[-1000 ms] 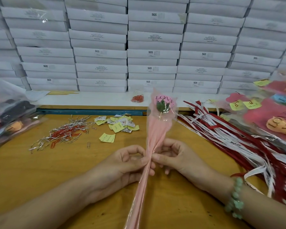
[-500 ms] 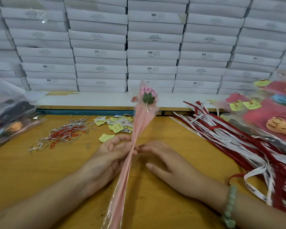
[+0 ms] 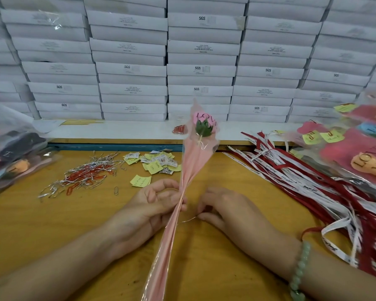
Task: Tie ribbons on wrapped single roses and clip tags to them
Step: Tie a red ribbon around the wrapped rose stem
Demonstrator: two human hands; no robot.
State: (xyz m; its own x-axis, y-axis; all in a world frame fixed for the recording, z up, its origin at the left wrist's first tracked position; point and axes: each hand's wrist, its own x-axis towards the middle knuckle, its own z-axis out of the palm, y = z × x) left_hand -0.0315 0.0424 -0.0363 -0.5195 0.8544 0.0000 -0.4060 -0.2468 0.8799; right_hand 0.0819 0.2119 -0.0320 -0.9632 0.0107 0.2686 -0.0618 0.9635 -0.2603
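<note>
Left hand (image 3: 159, 205): grip closed round the narrow waist of the wrapped rose (image 3: 191, 166), fingers and thumb curled on the pink film. The flower head is up and tilted away, and the tail of the sleeve runs down toward the camera over the bench (image 3: 41, 231). Right hand (image 3: 224, 210) is just beside it, its grip a fingertip pinch on one end of a thin silver wire tie (image 3: 188, 220). The free end points at the sleeve; I can't tell if it touches the film. No ribbon or tag shows on this rose, so I judge this to be the cinching step, with tying and clipping left to do. Risks: the wire is hair-thin and held only at its tip, so it could slip out of the pinch or bend before it goes round. The film looks slick, so the rose may twist or slide in the left grip and the gather could open. Over-twisting the wire could crease or tear the film. The ribbons (image 3: 291, 177) lie in a tangled heap near the right forearm, and the bead bracelet (image 3: 300, 270) could snag one, while pulling a single ribbon may drag others along. The tags (image 3: 155, 167) and paper clips (image 3: 78, 184) are loose piles near the left hand and easily scattered.
</note>
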